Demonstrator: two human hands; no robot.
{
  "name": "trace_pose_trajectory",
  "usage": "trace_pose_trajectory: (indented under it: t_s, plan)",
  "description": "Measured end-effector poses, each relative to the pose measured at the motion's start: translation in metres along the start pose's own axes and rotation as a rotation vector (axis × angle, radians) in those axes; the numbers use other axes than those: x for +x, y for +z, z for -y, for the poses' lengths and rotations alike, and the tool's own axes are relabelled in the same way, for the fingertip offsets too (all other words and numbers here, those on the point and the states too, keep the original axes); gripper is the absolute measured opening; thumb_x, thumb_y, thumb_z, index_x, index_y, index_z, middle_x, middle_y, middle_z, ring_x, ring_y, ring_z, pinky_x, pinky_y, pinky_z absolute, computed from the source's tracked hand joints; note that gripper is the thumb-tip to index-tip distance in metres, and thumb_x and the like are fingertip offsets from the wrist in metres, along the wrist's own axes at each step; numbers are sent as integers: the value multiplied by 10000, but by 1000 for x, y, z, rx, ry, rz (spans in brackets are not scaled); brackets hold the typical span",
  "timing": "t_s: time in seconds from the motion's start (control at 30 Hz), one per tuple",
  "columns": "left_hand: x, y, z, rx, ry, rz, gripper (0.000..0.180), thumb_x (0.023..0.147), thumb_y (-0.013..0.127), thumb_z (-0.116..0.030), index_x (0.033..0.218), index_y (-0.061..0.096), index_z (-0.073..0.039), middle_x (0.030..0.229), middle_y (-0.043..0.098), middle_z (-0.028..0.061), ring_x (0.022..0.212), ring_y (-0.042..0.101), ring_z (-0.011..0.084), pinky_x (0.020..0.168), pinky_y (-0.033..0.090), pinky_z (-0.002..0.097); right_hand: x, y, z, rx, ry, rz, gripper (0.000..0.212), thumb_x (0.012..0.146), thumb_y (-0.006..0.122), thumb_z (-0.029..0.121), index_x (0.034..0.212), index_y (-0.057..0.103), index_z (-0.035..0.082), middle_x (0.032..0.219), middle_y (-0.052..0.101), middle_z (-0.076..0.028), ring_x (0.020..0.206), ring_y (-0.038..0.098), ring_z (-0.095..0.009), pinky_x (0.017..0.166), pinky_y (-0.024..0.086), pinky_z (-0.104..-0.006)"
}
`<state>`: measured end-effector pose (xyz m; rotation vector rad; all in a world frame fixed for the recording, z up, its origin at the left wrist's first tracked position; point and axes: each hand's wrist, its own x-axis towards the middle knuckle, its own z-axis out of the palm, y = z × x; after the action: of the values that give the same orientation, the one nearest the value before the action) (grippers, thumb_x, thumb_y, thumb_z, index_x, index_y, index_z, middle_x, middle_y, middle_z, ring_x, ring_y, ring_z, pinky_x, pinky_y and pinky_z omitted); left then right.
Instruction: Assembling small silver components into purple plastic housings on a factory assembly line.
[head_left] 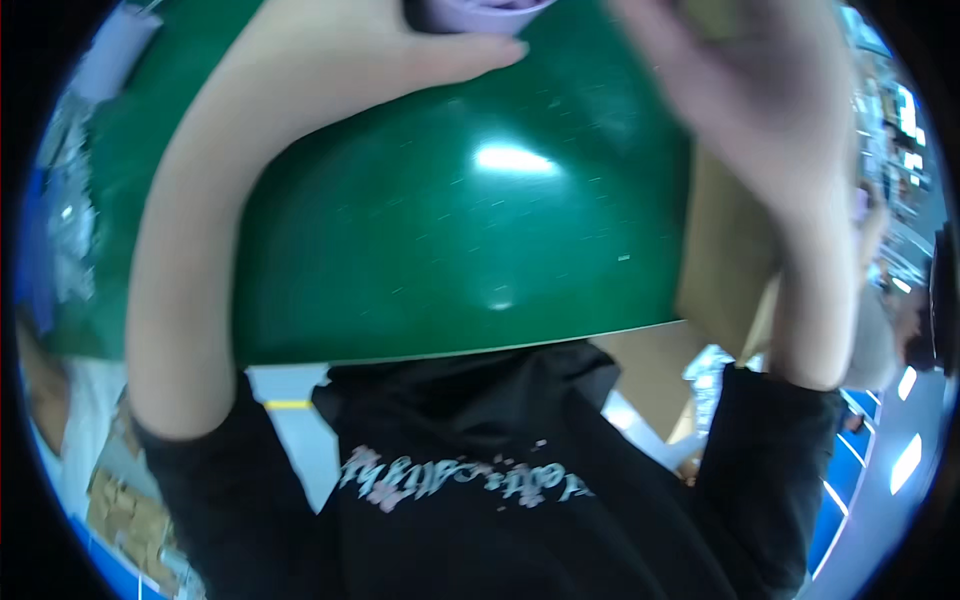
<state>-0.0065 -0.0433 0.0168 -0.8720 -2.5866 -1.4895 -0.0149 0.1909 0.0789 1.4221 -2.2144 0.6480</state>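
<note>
At the top edge of the head view, my left hand [400, 50] is curled around a lilac cup-like container [485, 18]. The thumb lies along its near side, while the other fingers are out of sight. More lilac material shows inside the rim, too cut off to name. My right hand [745, 85] is raised at the upper right, smeared by motion, its fingertips cut off by the frame. A yellowish-brown patch shows by its fingers, and I cannot make out whether the hand holds it. Both hands are over the green tabletop [440, 230].
A cardboard box [730, 250] stands at the table's right edge under my right forearm. At the upper left is a lilac cylinder [115, 50], with clear plastic bags [70, 230] nearer. Another person's arm [45, 390] shows at far left, above a carton of brown pieces [125, 520].
</note>
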Motion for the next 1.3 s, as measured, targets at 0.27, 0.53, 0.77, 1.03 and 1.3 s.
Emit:
trace_pose_trajectory:
  t_s: [0.27, 0.53, 0.77, 1.03, 1.3]
  plan:
    - [-9, 24, 45, 3, 170, 16, 740, 694, 859, -49, 1383, 588, -54, 1205, 592, 139, 1172, 593, 325, 1040, 470, 402, -29, 29, 15, -57, 253, 302, 229, 837, 831, 85, 1036, 719, 78, 1096, 660, -98, 911, 695, -315, 763, 574, -400]
    - [-9, -1, 18, -34, 60, 3, 711, 720, 889, -92, 1359, 578, -75, 1199, 569, 111, 1197, 558, 319, 1049, 471, 431, 8, 6, 29, 33, 311, 319, 260, 879, 759, 31, 1125, 679, 64, 1087, 632, -113, 970, 684, -320, 811, 573, -424]
    - [-5, 1, 17, -15, 15, 13, 703, 724, 914, -127, 1341, 577, -91, 1184, 569, 101, 1180, 563, 314, 1034, 486, 438, 11, 11, 20, 147, 397, 306, 258, 888, 754, 5, 1130, 681, 55, 1105, 623, -121, 971, 683, -319, 816, 574, -412]
    - [-5, -1, 14, -11, 21, 12, 705, 718, 921, -137, 1333, 579, -92, 1186, 572, 102, 1171, 569, 318, 1027, 490, 442, 9, 10, 23, 188, 430, 287, 245, 881, 764, -2, 1108, 692, 58, 1095, 618, -113, 958, 678, -302, 809, 571, -395]
    - [-5, -4, 15, 4, 68, -25, 727, 704, 925, -133, 1338, 574, -71, 1186, 581, 132, 1180, 572, 351, 1025, 487, 456, 7, 12, 27, 186, 387, 281, 273, 901, 780, 68, 1164, 705, 63, 1158, 597, -143, 966, 677, -310, 810, 576, -413]
